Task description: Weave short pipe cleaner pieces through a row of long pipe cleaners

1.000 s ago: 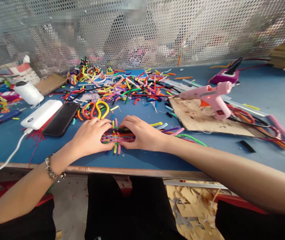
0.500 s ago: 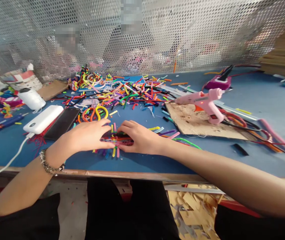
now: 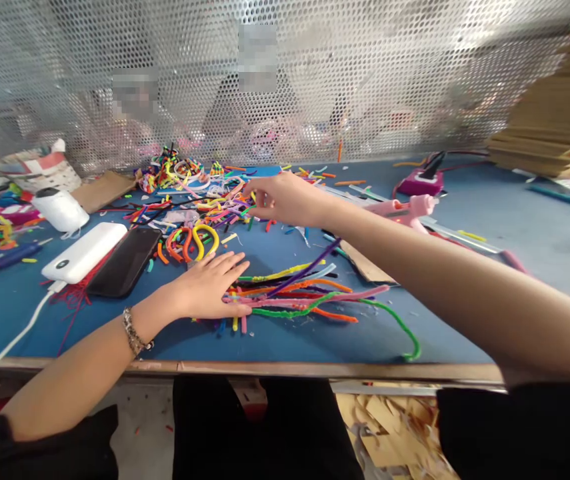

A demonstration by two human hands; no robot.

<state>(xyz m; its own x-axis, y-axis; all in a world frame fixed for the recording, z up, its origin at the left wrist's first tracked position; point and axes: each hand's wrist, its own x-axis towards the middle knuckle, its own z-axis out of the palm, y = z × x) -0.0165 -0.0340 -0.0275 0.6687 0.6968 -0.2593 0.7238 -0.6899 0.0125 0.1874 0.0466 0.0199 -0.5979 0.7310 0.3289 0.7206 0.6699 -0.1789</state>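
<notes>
My left hand [image 3: 215, 287] lies flat with fingers spread over one end of a woven strip of coloured pipe cleaners [image 3: 237, 293], pressing it to the blue table. Loose long ends in orange, pink, green and yellow fan out to the right, and a purple pipe cleaner [image 3: 305, 270] slants up from them toward my right forearm. My right hand [image 3: 279, 200] is over the heap of short pipe cleaner pieces [image 3: 215, 207], its fingers curled together. What sits between those fingertips is hidden. Yellow-and-orange-handled scissors [image 3: 205, 243] rest beyond my left hand.
To the left are a black phone [image 3: 125, 263], a white power bank [image 3: 85, 253] with its cable, and a white thread spool [image 3: 62, 210]. A pink glue gun [image 3: 409, 210] lies on cardboard [image 3: 365, 263], partly behind my right arm. Perforated metal [image 3: 315, 80] stands at the back.
My right hand has left the woven strip and moved up and away to the heap. My left hand has flattened onto the strip. More of its long loose ends now show.
</notes>
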